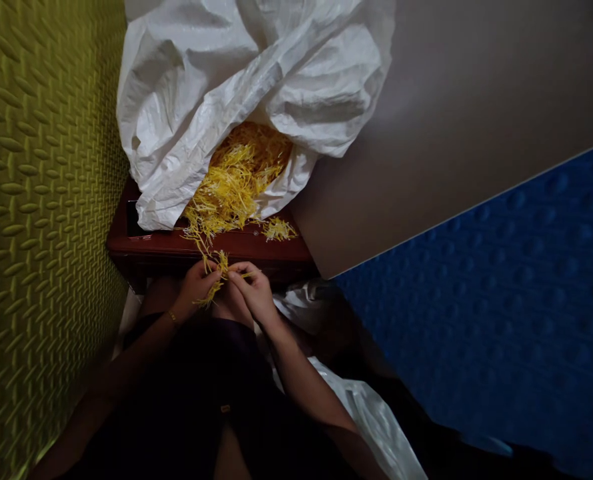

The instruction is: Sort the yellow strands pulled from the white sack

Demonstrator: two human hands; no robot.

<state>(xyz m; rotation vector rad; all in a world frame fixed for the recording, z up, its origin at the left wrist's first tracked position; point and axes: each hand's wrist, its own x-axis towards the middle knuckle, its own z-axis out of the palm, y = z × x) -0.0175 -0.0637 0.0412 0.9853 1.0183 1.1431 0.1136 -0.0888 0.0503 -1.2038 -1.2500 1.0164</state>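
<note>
Thin yellow strands [222,261], apparently tangled, pinched in fingers [240,282], ends splayed, near a loose yellow heap [236,177]

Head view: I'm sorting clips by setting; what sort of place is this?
Perhaps a cramped indoor work corner: a white sack of yellow strands lies on a dark red table, beside a yellow embossed panel.

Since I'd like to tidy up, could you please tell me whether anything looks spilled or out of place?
Yes: yellow strands spill from the white sack onto the red surface, and one small clump lies right of the rest, looking stray.
</note>
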